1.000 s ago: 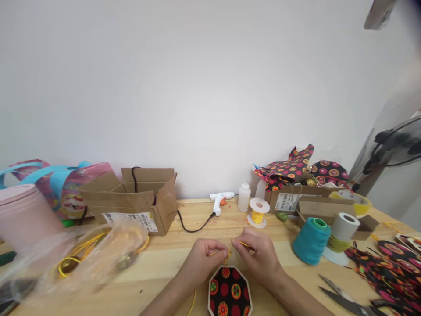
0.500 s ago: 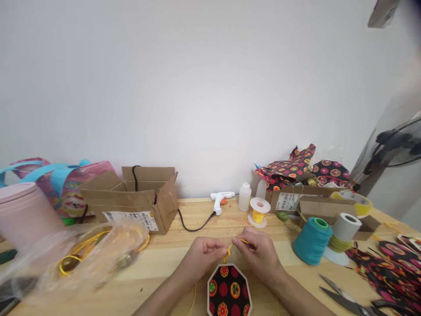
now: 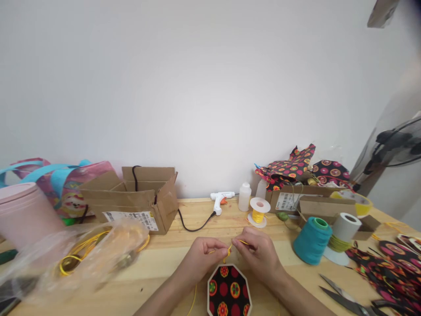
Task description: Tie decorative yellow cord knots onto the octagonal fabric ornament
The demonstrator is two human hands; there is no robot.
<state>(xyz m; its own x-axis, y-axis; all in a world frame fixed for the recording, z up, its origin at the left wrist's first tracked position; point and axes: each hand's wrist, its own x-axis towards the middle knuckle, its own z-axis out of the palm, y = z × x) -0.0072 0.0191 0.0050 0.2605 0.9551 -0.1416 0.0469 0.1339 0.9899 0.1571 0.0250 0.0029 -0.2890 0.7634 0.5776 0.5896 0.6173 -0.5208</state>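
Observation:
An octagonal frame (image 3: 229, 289) with a pale rim and black fabric printed with red and orange flowers lies on the table before me. From its top edge rises a yellow cord (image 3: 229, 250), looped into what looks like a knot. My left hand (image 3: 204, 258) pinches the cord between thumb and index finger at the knot. On the other side, my right hand (image 3: 258, 251) grips the cord just above and right of it. Another length of yellow cord runs down beside the frame on the left. The bottom of the frame is cut off by the picture's edge.
Behind my hands are a white glue gun (image 3: 220, 202), a plastic bottle (image 3: 244, 197) and a yellow cord spool (image 3: 258, 217). To the right stand a teal thread cone (image 3: 312, 241) and open scissors (image 3: 345, 298). An open cardboard box (image 3: 131, 199) and plastic bag (image 3: 108, 250) occupy the left.
The left fingers have shifted slightly at the knot, and a bit of yellow cord now shows between them. The right hand and the frame stay almost where they were.

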